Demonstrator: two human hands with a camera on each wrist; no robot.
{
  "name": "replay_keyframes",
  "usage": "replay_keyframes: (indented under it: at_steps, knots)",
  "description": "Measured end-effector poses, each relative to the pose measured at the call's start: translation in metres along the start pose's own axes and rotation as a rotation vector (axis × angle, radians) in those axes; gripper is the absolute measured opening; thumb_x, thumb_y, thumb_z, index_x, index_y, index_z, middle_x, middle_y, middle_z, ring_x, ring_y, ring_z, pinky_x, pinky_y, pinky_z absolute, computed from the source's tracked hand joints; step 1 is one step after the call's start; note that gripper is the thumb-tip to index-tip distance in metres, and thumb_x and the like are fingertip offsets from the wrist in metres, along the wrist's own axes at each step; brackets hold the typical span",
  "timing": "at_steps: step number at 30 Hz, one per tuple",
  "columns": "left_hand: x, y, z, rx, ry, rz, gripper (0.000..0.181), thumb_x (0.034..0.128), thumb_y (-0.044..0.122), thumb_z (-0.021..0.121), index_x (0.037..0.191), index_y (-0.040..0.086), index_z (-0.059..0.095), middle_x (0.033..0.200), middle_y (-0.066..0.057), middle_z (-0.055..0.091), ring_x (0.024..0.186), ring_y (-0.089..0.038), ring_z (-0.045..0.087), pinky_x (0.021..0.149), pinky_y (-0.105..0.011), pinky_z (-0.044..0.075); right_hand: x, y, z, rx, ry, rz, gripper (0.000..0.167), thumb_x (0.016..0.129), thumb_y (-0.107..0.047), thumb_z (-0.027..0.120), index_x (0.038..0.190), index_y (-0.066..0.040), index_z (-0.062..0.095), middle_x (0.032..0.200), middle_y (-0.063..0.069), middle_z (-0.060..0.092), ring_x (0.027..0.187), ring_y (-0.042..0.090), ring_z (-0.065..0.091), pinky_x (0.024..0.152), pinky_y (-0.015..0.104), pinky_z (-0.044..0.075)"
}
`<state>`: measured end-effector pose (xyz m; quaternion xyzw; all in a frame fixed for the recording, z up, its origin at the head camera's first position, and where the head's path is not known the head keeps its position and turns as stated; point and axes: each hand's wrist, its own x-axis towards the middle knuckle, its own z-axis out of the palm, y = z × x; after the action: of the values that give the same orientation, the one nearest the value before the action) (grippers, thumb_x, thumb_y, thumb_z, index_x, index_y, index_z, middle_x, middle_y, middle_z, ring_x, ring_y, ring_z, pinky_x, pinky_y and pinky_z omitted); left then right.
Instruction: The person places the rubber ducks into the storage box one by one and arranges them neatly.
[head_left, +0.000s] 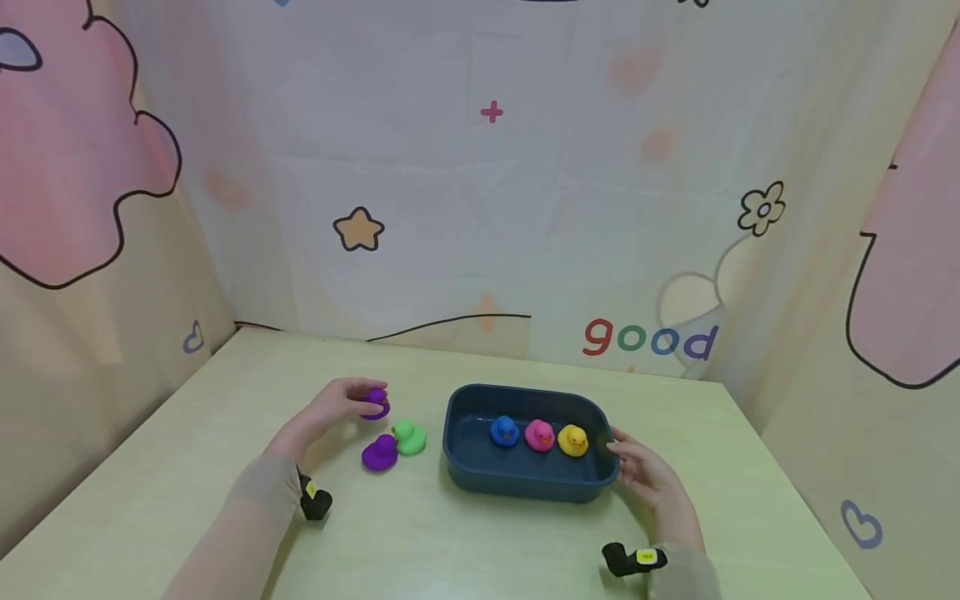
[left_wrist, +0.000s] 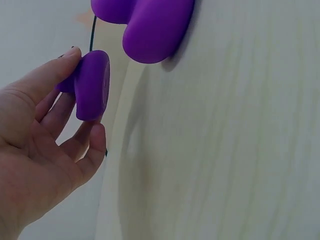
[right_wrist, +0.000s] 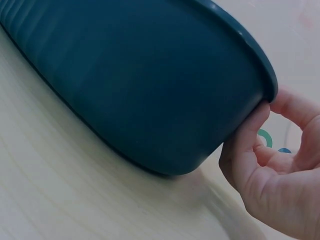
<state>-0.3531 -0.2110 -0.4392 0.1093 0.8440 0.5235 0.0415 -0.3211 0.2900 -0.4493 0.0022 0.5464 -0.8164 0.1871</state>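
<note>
While hands (head_left: 647, 472) flank a bin (head_left: 517, 485), the left (head_left: 341, 402) pinches a duck (left_wrist: 93, 87).

A pale, light yellow-green table (head_left: 465, 550) with faint wood-grain streaks carries everything. Directly on it, a bit right of centre, stands a dark blue rectangular plastic bin (head_left: 517, 485) with rounded corners, its long side running across the tabletop. To the bin's left, apart from it, sit a purple rubber duck (head_left: 379, 455) and, just beside it, a green rubber duck (head_left: 409, 439).
</note>
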Motion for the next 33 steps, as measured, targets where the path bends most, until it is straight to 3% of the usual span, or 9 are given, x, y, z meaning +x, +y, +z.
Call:
replay_keyframes:
  at_steps: [5,8,12,21,26,33]
  knots:
    - [0.004,-0.002,0.001,-0.012,-0.038,0.018,0.054,0.0913,0.011,0.067,0.139,-0.004,0.048,0.13,-0.025,0.06,0.123,-0.039,0.055,0.112,-0.056,0.033,0.002,0.002,-0.002,-0.011,-0.019,-0.007,0.026,0.1,-0.003,0.042,0.123,-0.016,0.044,0.099,-0.007,0.065,0.085,0.003,0.062,0.078,0.016,0.053]
    - [0.005,-0.005,0.002,-0.028,-0.058,0.015,0.054,0.0919,0.01,0.066,0.14,-0.004,0.045,0.132,-0.025,0.058,0.125,-0.04,0.053,0.112,-0.057,0.032,0.002,0.002,-0.002,-0.022,-0.007,-0.014,0.032,0.1,-0.003,0.043,0.13,-0.013,0.041,0.099,-0.007,0.065,0.085,0.003,0.062,0.078,0.016,0.053]
    - [0.006,-0.008,0.003,-0.048,-0.086,0.022,0.054,0.0921,0.008,0.064,0.141,-0.005,0.044,0.135,-0.025,0.057,0.127,-0.04,0.051,0.112,-0.056,0.032,0.002,0.001,0.0,-0.041,0.005,-0.008,0.044,0.1,-0.004,0.043,0.142,-0.008,0.03,0.099,-0.008,0.065,0.085,0.002,0.061,0.079,0.016,0.053]
    - [0.009,-0.011,0.001,-0.038,-0.158,0.022,0.052,0.092,0.003,0.061,0.141,-0.005,0.044,0.139,-0.024,0.054,0.13,-0.04,0.049,0.111,-0.05,0.038,-0.003,-0.002,0.003,-0.023,0.011,0.006,0.059,0.099,-0.004,0.042,0.151,-0.003,0.013,0.097,-0.008,0.065,0.083,0.002,0.062,0.077,0.016,0.053]
    - [0.009,-0.015,-0.005,-0.033,-0.188,0.031,0.054,0.0916,0.001,0.061,0.141,-0.007,0.041,0.14,-0.026,0.052,0.131,-0.041,0.048,0.111,-0.05,0.038,-0.002,-0.001,0.001,-0.023,0.013,0.008,0.06,0.1,-0.004,0.043,0.152,-0.003,0.012,0.097,-0.008,0.066,0.084,0.002,0.062,0.077,0.016,0.053]
    - [0.007,-0.016,-0.005,-0.023,-0.21,0.042,0.055,0.0898,-0.002,0.063,0.14,-0.008,0.042,0.14,-0.026,0.051,0.132,-0.042,0.046,0.113,-0.053,0.034,-0.003,-0.002,0.002,-0.01,0.005,0.004,0.041,0.1,-0.003,0.043,0.139,-0.009,0.032,0.097,-0.007,0.066,0.083,0.003,0.062,0.077,0.017,0.053]
